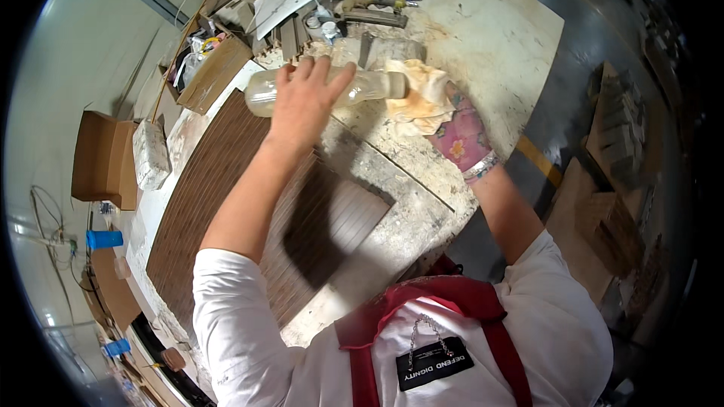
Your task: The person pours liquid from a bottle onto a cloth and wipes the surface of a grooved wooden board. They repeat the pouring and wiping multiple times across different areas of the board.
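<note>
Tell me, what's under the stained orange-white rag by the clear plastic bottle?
The stained orange-white rag lies over the right hand in a pink flowered glove, pressed to the mouth of the clear plastic bottle that the left hand grips. The fingers and bottle opening are covered.

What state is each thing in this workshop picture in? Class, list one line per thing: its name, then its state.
Clear plastic bottle: tipped on its side, held above the bench, mouth against the cloth.
Stained cloth: bunched up, pressed to the bottle's mouth.
Left hand: closed over the bottle.
Right hand: gloved, holding the cloth.
Dark slatted panel: lying flat on the bench.
Cardboard box: open.
</note>
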Tool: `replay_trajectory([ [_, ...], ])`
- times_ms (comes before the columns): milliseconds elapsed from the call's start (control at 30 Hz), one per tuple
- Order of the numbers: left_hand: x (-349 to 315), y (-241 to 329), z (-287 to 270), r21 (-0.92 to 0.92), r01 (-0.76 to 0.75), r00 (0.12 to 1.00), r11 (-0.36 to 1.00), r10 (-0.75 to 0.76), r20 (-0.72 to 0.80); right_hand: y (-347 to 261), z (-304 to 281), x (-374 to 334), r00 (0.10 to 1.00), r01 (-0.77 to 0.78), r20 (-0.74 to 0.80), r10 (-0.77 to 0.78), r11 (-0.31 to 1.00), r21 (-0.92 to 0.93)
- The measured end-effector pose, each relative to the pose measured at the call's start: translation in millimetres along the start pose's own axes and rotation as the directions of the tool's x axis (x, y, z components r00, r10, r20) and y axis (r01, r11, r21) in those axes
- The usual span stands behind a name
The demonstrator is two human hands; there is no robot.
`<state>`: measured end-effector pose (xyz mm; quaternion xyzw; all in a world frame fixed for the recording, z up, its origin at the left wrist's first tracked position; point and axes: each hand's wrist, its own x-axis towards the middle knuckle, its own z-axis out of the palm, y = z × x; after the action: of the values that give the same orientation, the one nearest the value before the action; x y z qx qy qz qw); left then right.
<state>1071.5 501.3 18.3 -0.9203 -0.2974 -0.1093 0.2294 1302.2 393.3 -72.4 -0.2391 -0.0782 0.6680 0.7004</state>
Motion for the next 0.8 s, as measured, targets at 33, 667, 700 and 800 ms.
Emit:
replay_trajectory([
  [33, -3.3, -0.6, -6.7, 0.018, -0.034, 0.999, 0.999, 0.034, 0.003, 5.6, -9.8, 0.6, 0.999, -0.05, -0.017, 0.051, 0.996, 0.071],
  [667, -30.2, -5.0, -5.9, 0.104, -0.159, 0.984, 0.982, 0.149, 0.102, 43.2, -37.5, -8.7, 0.965, -0.224, -0.101, 0.243, 0.96, 0.165],
  [700, -32.2, -6.3, -4.3, 0.087, -0.16, 0.981, 0.983, 0.149, 0.121, 45.0, -40.7, -6.7, 0.964, -0.232, -0.093, 0.25, 0.959, 0.165],
  [800, -32.5, -9.9, 4.7, 0.03, -0.169, 0.978, 0.985, 0.164, 0.13, 48.0, -53.8, -4.9, 0.971, -0.219, -0.071, 0.229, 0.967, 0.128],
])
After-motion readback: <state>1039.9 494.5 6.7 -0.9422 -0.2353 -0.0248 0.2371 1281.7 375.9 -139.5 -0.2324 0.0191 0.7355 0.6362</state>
